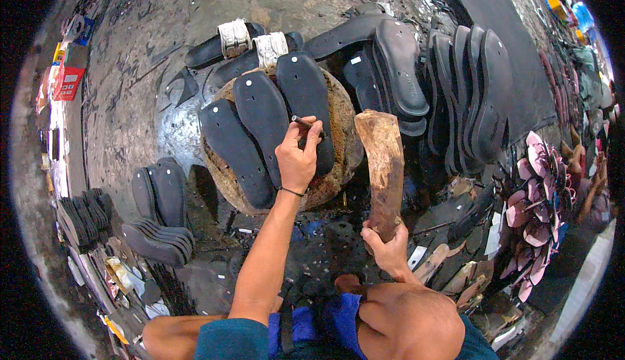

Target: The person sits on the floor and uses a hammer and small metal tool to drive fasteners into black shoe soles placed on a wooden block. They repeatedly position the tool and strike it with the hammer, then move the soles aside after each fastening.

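Note:
My left hand point(297, 161) is closed around a short dark metal punch point(302, 122), held over the black shoe sole point(303, 83) on the right of the round wooden block point(345, 125). Whether the punch's lower end touches the sole is hidden by my fingers. Two more black soles, a middle one point(260, 106) and a left one point(228, 142), lie side by side on the block. Each carries a white dot near its far end. In my right hand point(389, 249) is the lower end of a thick wooden club point(385, 171), its wide end upright beside the block.
Stacked black soles point(478, 93) stand at the right, with more soles point(159, 239) at the left. Two soles with white straps point(271, 49) lie beyond the block. Pink sandals point(535, 210) are heaped at far right. Scraps litter the floor point(137, 47).

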Demonstrator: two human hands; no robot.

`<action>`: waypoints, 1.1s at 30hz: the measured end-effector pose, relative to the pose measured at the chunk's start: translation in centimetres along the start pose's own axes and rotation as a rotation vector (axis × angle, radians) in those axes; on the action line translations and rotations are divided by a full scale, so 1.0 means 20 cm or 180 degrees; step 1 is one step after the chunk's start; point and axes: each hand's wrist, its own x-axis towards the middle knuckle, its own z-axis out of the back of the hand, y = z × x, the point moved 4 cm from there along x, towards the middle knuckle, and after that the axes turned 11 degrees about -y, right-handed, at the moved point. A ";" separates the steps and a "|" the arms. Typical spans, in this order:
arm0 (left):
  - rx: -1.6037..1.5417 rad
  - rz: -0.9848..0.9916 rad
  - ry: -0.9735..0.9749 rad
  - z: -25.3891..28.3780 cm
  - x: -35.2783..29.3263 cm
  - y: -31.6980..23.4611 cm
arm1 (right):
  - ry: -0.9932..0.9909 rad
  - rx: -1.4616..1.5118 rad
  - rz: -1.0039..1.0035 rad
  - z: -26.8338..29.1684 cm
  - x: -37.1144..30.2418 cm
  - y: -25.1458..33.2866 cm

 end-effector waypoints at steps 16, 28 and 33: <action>0.1793 -0.1268 0.0201 0.05 -0.21 -0.15 | -0.1238 -0.2163 0.1108 0.22 -0.11 -0.18; -0.1356 0.0597 -0.0185 0.46 -0.40 -0.29 | 0.0178 -0.0254 0.2318 -0.37 0.15 0.64; -0.1095 0.0463 -0.0274 0.52 -0.45 -0.38 | 0.0206 -0.0545 0.2995 -0.45 0.10 0.69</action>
